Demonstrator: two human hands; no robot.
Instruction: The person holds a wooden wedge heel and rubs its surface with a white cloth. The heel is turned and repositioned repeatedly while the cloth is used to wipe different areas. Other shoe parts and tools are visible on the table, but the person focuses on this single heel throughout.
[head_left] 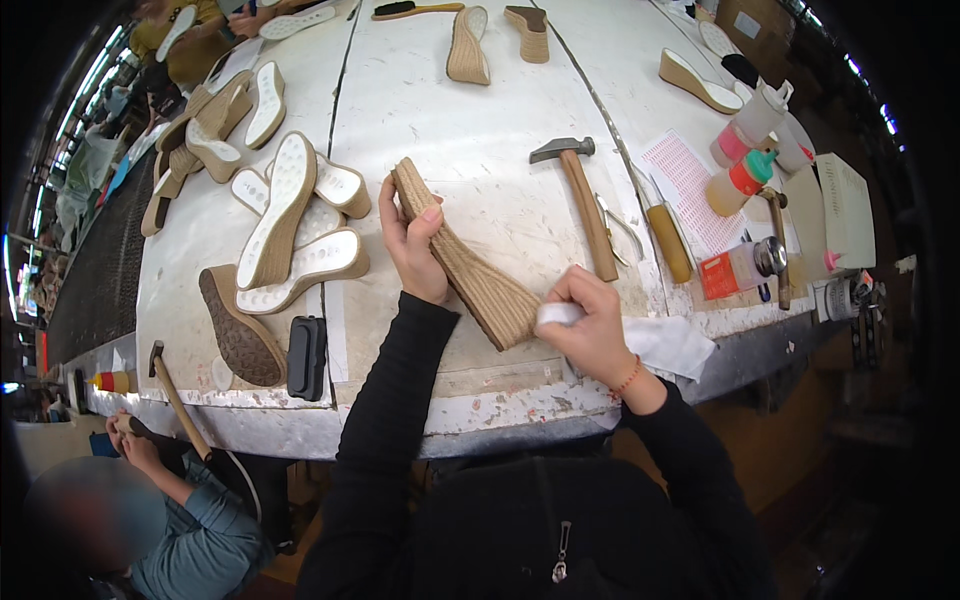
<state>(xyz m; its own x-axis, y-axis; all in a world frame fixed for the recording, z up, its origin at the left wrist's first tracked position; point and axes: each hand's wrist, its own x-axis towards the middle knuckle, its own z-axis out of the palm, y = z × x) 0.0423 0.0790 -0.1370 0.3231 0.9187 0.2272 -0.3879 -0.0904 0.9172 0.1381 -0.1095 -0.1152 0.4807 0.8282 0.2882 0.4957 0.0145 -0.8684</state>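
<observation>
My left hand (412, 245) grips a wedge shoe sole (465, 265) wrapped in tan woven rope, holding it tilted above the table with its thick heel end toward my right. Fingers and thumb close around its narrower end. At the heel, my right hand (585, 325) pinches a white cloth (665, 345) against the rope side. Part of that cloth trails down to the table's front edge. Left of my forearm lie a brown-bottomed wedge sole (240, 325) and a black oblong case (307, 357).
White-topped wedge soles (285, 200) are heaped at the left. On the right lie a hammer (580, 200), pliers (622, 228) and a wooden-handled tool (668, 243), near squeeze bottles (740, 182) and a red-white box (730, 272). A co-worker (190, 540) sits at lower left.
</observation>
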